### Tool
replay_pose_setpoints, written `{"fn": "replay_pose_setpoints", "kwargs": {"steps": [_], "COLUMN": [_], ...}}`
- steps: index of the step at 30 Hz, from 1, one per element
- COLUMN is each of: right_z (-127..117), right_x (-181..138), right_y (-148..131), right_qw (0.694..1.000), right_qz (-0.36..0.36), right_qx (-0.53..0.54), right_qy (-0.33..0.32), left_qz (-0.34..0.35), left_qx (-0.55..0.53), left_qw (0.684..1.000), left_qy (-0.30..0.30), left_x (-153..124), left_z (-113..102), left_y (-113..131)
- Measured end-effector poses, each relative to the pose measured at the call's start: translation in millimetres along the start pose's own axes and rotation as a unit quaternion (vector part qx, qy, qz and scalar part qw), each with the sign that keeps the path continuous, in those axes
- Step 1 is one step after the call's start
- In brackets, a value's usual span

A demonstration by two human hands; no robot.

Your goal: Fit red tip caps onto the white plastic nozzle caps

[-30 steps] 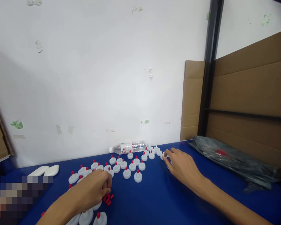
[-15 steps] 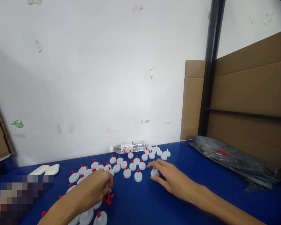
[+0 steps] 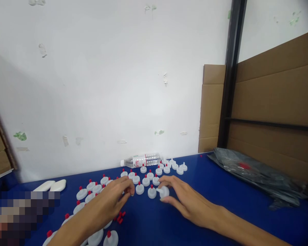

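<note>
Between the thumb and fingers of my right hand (image 3: 181,196) is a white nozzle cap (image 3: 164,192), tilted so its bare spout points left. My left hand (image 3: 116,194) hovers to its left with thumb and fingertips closed together; whatever is in the pinch is hidden. Just below that hand lies a small pile of loose red tips (image 3: 120,217). Many white nozzle caps with red tips stand around and behind my left hand, such as this red-tipped cap (image 3: 152,192) beside the held one.
Bare-spouted white caps (image 3: 180,169) cluster at the back, near a clear plastic bottle (image 3: 146,160) lying by the wall. A grey plastic bag (image 3: 251,174) rests on the blue table (image 3: 195,235) at right. Two white oval objects (image 3: 58,185) lie at left.
My right hand has lifted and tipped the white nozzle cap, moving it slightly left. My left hand has risen from beside the red tips and moved right, toward it.
</note>
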State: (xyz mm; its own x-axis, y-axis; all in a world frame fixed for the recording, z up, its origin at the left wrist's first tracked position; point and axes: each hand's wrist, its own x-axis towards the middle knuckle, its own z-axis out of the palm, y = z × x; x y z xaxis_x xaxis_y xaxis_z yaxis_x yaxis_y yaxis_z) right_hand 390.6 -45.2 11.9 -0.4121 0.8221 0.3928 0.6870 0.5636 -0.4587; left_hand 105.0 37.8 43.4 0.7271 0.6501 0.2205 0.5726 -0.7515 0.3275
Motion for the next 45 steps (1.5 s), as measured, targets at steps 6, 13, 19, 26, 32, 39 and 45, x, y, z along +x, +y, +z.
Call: {"fn": "replay_pose_setpoints", "kwargs": {"steps": [6,13,19,26,32,39,45], "right_z": [3.9,14.3,19.9,27.4,28.6,34.7,37.1], "right_x": [-4.5,-6.9,-7.4,-8.6,-9.3,-11.6,-8.9], "right_y": [-13.9,-16.5,-9.6,-14.2,-16.1,-20.2,-19.1], "right_qw": [0.998,0.994,0.992,0.984,0.982,0.977,0.975], "right_qz": [-0.043,-0.102,-0.116,-0.124,-0.133,-0.152,-0.178], "right_qx": [0.020,0.020,0.005,0.002,0.033,0.054,0.042], "right_qy": [-0.033,0.024,0.058,0.127,0.131,0.143,0.123], "left_qz": [0.089,0.166,0.140,0.082,0.096,0.099,0.059], "left_qx": [-0.127,-0.177,-0.150,-0.027,-0.007,-0.040,-0.003], "left_qw": [0.987,0.965,0.971,0.995,0.994,0.993,0.998], "left_qy": [0.044,0.098,0.123,0.053,0.053,0.046,0.010], "left_x": [2.9,2.1,5.1,1.2,-1.1,-2.9,-3.9], "left_z": [18.9,35.5,39.3,31.7,38.0,32.5,38.1], "left_y": [28.5,38.8,33.3,33.0,35.2,48.0,50.7]}}
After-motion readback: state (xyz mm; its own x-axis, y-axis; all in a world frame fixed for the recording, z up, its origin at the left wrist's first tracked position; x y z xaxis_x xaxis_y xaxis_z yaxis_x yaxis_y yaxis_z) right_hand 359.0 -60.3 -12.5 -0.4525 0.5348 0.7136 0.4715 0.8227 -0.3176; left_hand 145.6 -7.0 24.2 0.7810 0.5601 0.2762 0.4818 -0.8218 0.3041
